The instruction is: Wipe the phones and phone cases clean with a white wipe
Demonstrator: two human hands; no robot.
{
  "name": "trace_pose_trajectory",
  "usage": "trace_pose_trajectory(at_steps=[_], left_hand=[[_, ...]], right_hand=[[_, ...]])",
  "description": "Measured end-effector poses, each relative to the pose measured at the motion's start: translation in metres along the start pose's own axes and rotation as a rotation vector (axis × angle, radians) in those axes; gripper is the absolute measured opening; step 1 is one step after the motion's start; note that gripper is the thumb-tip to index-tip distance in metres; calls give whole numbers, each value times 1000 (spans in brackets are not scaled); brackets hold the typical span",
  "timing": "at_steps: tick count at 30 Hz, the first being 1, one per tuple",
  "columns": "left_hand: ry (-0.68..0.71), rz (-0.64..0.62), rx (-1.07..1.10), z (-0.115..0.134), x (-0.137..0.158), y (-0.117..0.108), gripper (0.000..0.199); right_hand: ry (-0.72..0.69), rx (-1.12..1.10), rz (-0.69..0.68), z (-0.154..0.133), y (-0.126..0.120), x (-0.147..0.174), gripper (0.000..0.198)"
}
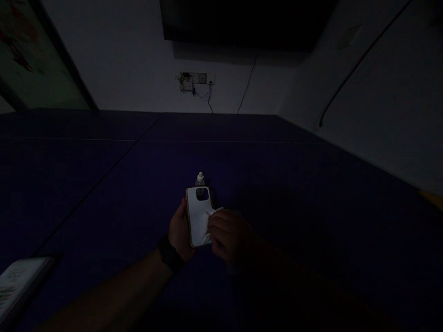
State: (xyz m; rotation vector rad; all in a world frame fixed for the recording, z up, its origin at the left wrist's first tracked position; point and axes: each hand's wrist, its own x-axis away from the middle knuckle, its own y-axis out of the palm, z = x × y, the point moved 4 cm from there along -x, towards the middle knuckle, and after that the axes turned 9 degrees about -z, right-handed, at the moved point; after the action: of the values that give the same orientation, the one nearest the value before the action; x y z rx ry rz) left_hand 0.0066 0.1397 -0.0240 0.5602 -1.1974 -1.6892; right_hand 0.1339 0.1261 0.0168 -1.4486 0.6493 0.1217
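Observation:
My left hand (181, 229) grips a phone case (197, 214) by its left side and lower edge. The case has a pale inner face, a darker rim and a camera cut-out near its top. Pressed against the right part of that face is a crumpled white tissue (206, 227), pinched in the fingers of my right hand (226, 233). Just beyond the case stands a small clear bottle (200, 183) with a white cap; part of it shows through the cut-out.
The room is dim, with a dark blue floor (104, 207). A white box-like object (20, 281) with printing lies at the lower left. Ahead, the wall carries sockets with cables (195, 80) beneath a black screen (242, 23). Another cable (360, 69) runs down the right wall.

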Motion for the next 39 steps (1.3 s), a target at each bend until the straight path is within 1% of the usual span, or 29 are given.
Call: trace_pose_trajectory(at_steps=[1, 3, 7, 9, 12, 15, 16, 18, 20, 21, 23, 25, 27, 28, 31, 32, 33, 36, 37, 39], left_hand=[[-3, 5, 10, 0, 0, -1, 55], [-11, 5, 18, -1, 0, -2, 55], [-50, -27, -7, -4, 0, -1, 56], [-60, -28, 14, -5, 0, -1, 56], [-34, -26, 68, -5, -1, 0, 57], [-7, 2, 43, -3, -1, 0, 55], [-15, 17, 29, -3, -1, 0, 55], [-45, 32, 18, -4, 0, 1, 59], [-65, 15, 28, -4, 0, 1, 62], [-62, -1, 33, -4, 0, 1, 63], [-44, -26, 36, -4, -1, 1, 61], [-37, -30, 24, -4, -1, -1, 60], [-35, -27, 7, -4, -1, -1, 57], [-33, -22, 2, -4, -1, -1, 57], [-39, 0, -2, -4, 0, 2, 60], [-35, 9, -2, -4, 0, 4, 61], [-28, 11, -6, -3, 1, 7, 62], [9, -22, -41, -1, 1, 14, 61], [10, -39, -59, -1, 1, 15, 58], [46, -54, -91, 0, 2, 15, 43]], right_hand=[[13, 18, 8, 2, -1, 1, 14], [-6, 20, -28, 3, 0, 2, 13], [-127, -42, -139, -5, 6, 3, 12], [-130, -43, -136, -6, 7, 2, 11], [-84, -5, -85, 0, 3, 1, 13], [-41, 15, -77, 6, 2, 1, 14], [-46, 7, -92, 6, 2, 1, 14], [-104, -31, -119, 3, 4, 2, 16], [-149, -66, -133, -1, 5, 2, 16], [-147, -75, -130, -1, 5, 1, 15], [-98, -63, -104, 3, 4, 1, 14], [-27, -30, -73, 9, 1, 1, 13], [-7, -2, -74, 11, 0, 1, 11], [-26, 0, -88, 9, 0, 1, 11], [-140, -36, -121, 1, 2, 1, 15], [-149, -53, -119, -1, 3, 2, 14], [-135, -72, -103, 0, 4, 2, 14], [-15, -156, -3, 9, 5, 4, 12], [14, -194, 44, 13, 4, 5, 13], [28, -256, 132, 18, -1, 6, 16]])
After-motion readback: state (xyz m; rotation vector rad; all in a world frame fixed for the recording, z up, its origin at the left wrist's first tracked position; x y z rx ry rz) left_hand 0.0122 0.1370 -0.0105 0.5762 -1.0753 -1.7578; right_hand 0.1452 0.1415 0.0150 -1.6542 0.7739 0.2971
